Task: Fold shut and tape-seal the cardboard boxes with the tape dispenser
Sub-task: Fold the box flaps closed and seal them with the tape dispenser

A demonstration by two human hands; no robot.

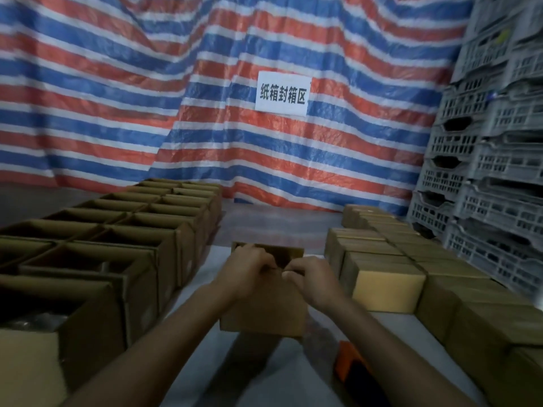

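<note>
Left hand and right hand curl their fingers over the top flaps of a small cardboard box at mid-table. The orange tape dispenser lies at its five o'clock. The board looks light and stiff, best gripped at the flap edges.

open boxes at left, closed boxes at right, one box between, tape dispenser nearer
</note>
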